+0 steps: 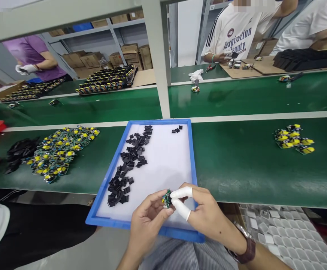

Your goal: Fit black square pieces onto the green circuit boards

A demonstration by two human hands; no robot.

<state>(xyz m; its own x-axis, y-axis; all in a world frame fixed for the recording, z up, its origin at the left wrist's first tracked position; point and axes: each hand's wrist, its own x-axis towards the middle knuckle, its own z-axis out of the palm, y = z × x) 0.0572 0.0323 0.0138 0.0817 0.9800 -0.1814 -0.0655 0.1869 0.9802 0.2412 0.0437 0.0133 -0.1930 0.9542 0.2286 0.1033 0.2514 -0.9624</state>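
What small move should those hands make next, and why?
Perhaps a gentle press by the right hand on the board: its white-covered fingertips are at the board's edge, while the left hand holds the opposite side.

A tray (193,157) lies mid-tabletop (236,165), its near edge jutting past the tabletop's near edge. Loose pieces (132,153) line the tray's left edge; a few more lie near its far right corner. Over its near edge, toward the right corner, a circuit board (167,198) sits between the left hand (149,217) and the right hand (205,210). Left of the tray spreads a pile of boards (59,150), with a heap of parts (20,150) on its left. Well right of the tray, toward the tabletop's far edge, lies a board cluster (294,140). Behind the tray rises a post (163,75); farther back, assemblies (107,80) stand left of it, pliers (210,68) right.
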